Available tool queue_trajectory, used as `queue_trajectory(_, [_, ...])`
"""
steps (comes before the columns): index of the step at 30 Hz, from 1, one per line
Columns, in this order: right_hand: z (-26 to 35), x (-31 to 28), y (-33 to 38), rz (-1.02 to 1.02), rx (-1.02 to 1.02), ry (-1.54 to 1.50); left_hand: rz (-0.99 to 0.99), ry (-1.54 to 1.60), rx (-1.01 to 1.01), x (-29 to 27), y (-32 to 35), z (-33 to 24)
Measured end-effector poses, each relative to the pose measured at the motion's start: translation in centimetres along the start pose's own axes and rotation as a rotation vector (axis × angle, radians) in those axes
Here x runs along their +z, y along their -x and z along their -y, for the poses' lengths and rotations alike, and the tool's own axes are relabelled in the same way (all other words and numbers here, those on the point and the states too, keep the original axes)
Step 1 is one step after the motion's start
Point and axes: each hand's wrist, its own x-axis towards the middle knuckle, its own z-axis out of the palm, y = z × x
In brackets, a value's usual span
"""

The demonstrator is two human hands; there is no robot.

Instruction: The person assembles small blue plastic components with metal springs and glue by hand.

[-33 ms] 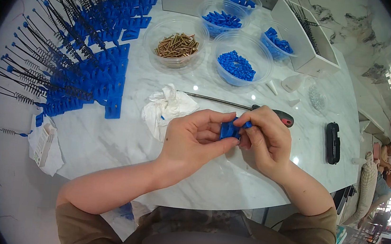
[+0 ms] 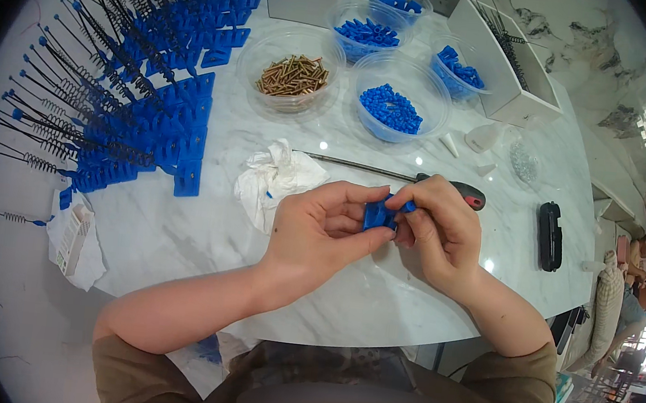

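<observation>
Over the middle of the marble table, my left hand (image 2: 312, 228) is closed on a blue plastic bracket (image 2: 376, 213), gripped between thumb and fingers. My right hand (image 2: 445, 234) pinches a small blue plastic piece (image 2: 409, 206) against the bracket's right side. Fingers cover much of both parts, so I cannot tell how they join. Just beyond the hands lies a long screwdriver (image 2: 366, 166) with a black and red handle, partly behind my right hand. A crumpled white tissue (image 2: 274, 181) rests beside my left hand.
Clear tubs hold brass-coloured screws (image 2: 293, 76), small blue pieces (image 2: 390, 108) and other blue parts (image 2: 366, 31). Blue bases with black springs and rods (image 2: 142, 120) crowd the left. White boxes (image 2: 308, 2) stand behind; a black case (image 2: 549, 236) lies right, near a small white bottle (image 2: 483, 136).
</observation>
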Motion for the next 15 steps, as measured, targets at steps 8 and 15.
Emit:
queue_trajectory(8, [-0.32, 0.00, -0.19, -0.002, -0.022, 0.085, -0.012, -0.004, -0.009, 0.13, -0.27, -0.35])
queue_trajectory(15, [-0.15, 0.40, -0.08, 0.052, -0.098, 0.124, -0.055, 0.009, -0.004, -0.16, -0.03, -0.28])
